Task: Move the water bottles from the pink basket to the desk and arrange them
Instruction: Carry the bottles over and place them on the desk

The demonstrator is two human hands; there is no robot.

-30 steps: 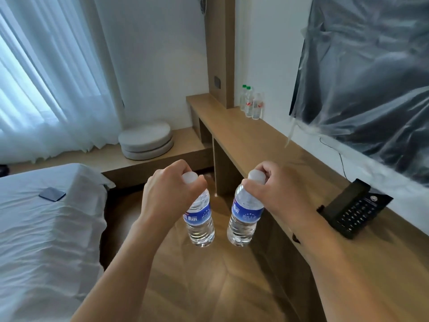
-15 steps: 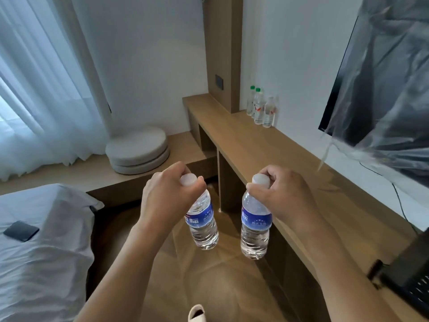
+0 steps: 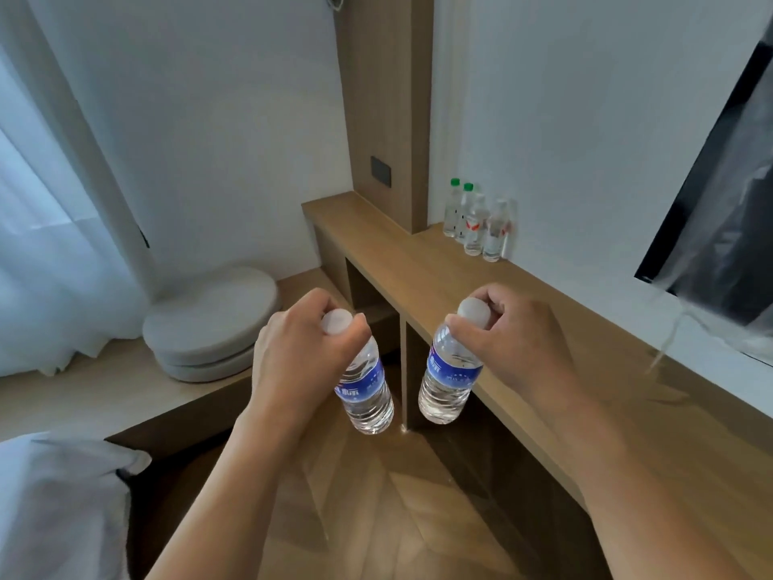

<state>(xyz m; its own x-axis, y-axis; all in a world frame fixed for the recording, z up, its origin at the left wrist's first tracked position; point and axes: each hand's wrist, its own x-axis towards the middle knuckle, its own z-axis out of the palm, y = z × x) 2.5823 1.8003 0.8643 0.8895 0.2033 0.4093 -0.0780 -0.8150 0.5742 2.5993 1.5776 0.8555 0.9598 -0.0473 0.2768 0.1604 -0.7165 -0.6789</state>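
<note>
My left hand (image 3: 293,357) grips a small clear water bottle (image 3: 368,391) with a blue label by its white cap; the bottle hangs tilted over the wooden floor. My right hand (image 3: 514,349) holds a second blue-label bottle (image 3: 447,378) by its cap, hanging at the front edge of the long wooden desk (image 3: 418,270). Several more bottles (image 3: 477,223), two with green caps, stand in a row against the wall at the desk's far end. The pink basket is out of view.
A wood pillar (image 3: 389,110) with a dark wall switch rises behind the desk's far end. A plastic-covered screen (image 3: 719,228) hangs on the right wall. Round grey cushions (image 3: 209,324) lie on a low ledge by the curtain. A white bed corner (image 3: 58,508) is at lower left.
I have come closer to the desk's far end, both bottles still carried by their caps. The row of bottles looms larger; the black telephone and the dark object on the bed have left view.
</note>
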